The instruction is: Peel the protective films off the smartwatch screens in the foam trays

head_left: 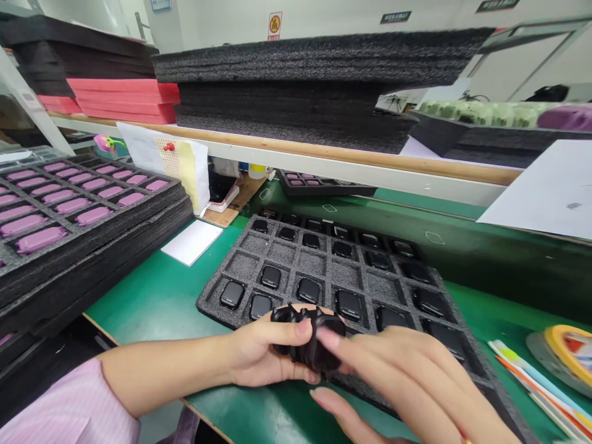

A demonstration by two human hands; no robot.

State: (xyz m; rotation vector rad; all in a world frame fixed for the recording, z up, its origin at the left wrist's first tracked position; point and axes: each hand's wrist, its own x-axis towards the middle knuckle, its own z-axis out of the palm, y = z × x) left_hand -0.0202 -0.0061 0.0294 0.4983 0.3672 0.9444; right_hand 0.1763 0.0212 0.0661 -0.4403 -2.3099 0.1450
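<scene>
My left hand [259, 351] is closed around a row of several black smartwatch bodies [319, 345], stacked face to back, with its thumb lying across the top. My right hand [407, 376] has its fingers stretched out and its thumb apart. Its fingertips touch or nearly touch the nearest held piece; the contact is blurred. Behind both hands lies a dark grey foam tray [243, 264] with square pockets. Similar black watch bodies [308, 290] sit face up in many pockets, while several pockets in the middle row hold nothing.
Stacked foam trays with purple pieces [58, 196] stand at left. A white paper pad [192, 242] lies on the green table [139, 287]. Tape rolls [571, 351] and pens [541, 385] are at right. Black foam sheets [296, 61] load the wood-edged shelf [324, 151] above.
</scene>
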